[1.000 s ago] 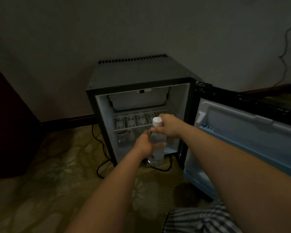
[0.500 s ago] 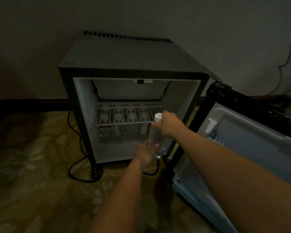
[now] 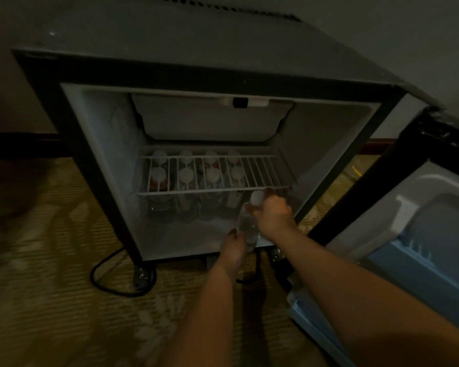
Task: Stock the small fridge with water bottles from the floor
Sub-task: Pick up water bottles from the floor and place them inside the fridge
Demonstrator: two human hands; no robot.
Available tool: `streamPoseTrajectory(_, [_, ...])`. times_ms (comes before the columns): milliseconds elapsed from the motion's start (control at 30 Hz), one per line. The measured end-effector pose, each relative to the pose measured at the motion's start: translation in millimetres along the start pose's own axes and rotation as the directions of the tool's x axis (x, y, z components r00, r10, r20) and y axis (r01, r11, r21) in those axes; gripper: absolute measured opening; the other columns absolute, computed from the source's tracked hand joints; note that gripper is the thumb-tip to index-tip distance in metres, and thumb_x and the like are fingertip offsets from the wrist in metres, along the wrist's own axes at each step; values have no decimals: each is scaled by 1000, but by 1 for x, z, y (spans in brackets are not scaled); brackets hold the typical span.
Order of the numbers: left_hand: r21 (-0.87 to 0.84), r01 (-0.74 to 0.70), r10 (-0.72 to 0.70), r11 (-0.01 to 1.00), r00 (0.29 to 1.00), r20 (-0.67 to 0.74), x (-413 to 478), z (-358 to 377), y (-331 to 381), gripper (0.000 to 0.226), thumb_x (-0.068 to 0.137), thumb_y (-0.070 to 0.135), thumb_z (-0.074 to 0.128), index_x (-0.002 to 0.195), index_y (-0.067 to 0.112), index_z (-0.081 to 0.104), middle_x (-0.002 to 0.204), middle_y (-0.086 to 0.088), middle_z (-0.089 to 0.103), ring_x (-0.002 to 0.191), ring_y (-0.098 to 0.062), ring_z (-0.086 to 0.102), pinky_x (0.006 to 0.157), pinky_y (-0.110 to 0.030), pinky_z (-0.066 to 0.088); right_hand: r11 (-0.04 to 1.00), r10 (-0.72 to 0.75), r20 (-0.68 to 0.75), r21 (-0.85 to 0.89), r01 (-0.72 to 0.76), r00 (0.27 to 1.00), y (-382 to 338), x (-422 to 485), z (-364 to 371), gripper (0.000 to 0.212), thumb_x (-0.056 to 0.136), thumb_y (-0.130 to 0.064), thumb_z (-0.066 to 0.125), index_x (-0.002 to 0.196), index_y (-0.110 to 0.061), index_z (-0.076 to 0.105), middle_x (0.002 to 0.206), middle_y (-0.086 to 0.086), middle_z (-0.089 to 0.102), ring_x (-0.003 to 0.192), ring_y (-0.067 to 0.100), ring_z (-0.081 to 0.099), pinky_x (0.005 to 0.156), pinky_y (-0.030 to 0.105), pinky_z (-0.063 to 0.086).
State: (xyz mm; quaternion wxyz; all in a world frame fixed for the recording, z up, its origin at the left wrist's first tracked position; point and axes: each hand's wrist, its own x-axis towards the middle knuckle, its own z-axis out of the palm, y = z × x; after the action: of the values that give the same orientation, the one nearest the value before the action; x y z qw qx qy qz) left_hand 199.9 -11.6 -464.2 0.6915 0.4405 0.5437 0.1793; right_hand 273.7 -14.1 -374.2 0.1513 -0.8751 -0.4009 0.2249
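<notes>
Gripping bottle (image 3: 247,230) at fridge (image 3: 196,64), right hand (image 3: 274,216) neck, left hand (image 3: 233,249) base

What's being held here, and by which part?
A water bottle: the right hand grips its neck, and the left hand holds its lower end.

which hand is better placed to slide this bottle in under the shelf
Probably the right hand: it grips the clear plastic water bottle by its white-capped neck, just below the white wire shelf. The left hand only holds the base at the fridge's front edge.
</notes>
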Motion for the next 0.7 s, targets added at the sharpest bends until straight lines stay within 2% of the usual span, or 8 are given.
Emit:
streamPoseTrajectory(100, [-53,55,-54,997,998,20,12,6,-2,39,102,27,27,133,10,41,130,-6,47,126,-29,44,106,-37,35,998,28,-28,49,-26,999,7,13,13,40,92,-34,55,122,-8,53,126,15,58,119,32,54,92,32,44])
streamPoseTrajectory(200, [-60,110,-108,992,994,26,25,6,1,42,102,26,24,135,5,40,140,-16,44,130,-30,42,107,-36,33,994,60,-56,95,-54,997,16,20,24,48,92,-39,54,128,-8,48,128,16,57,120,33,53,93,35,45])
streamPoseTrajectory(333, [-162,236,-226,958,971,78,42,8,3,51,101,37,24,136,5,41,129,-17,52,118,-29,49,101,-36,37,994,48,-96,98,-39,994,25,26,34,46,94,-28,50,134,-6,43,131,17,55,123,33,51,98,35,42])
streamPoseTrajectory(400, [-274,277,-252,921,960,123,47,13,1,52,100,40,26,138,7,40,136,-16,50,123,-29,48,105,-38,38,986,56,-99,161,-40,993,29,28,38,41,93,-25,52,128,-5,48,128,16,58,120,31,53,96,32,42])
streamPoseTrajectory(500, [-411,266,-232,872,964,132,51,16,-2,50,100,39,29,135,6,43,138,-18,49,116,-30,51,91,-37,43,953,88,-85,296,-59,992,36,30,47,44,88,-27,61,127,-8,50,128,15,58,120,31,53,95,31,43])
streamPoseTrajectory(567, [-431,264,-225,863,964,140,49,17,1,50,99,40,32,136,8,43,138,-16,49,120,-31,50,95,-37,41,937,82,-87,346,-46,993,39,33,50,46,88,-24,62,130,-9,46,131,15,55,122,31,51,98,32,41])
streamPoseTrajectory(633, [-409,235,-212,882,972,102,52,19,2,51,98,42,33,139,13,41,141,-13,47,125,-31,48,102,-38,41,926,56,-102,377,-13,993,37,39,49,44,91,-18,58,131,-7,45,134,14,53,125,28,49,99,24,36])
streamPoseTrajectory(700, [-447,228,-197,865,974,116,57,17,5,53,98,45,32,142,17,37,144,-11,44,128,-32,46,108,-42,39,931,31,-89,365,3,996,33,46,48,41,93,-18,55,131,-6,46,133,13,54,123,25,50,89,15,32])
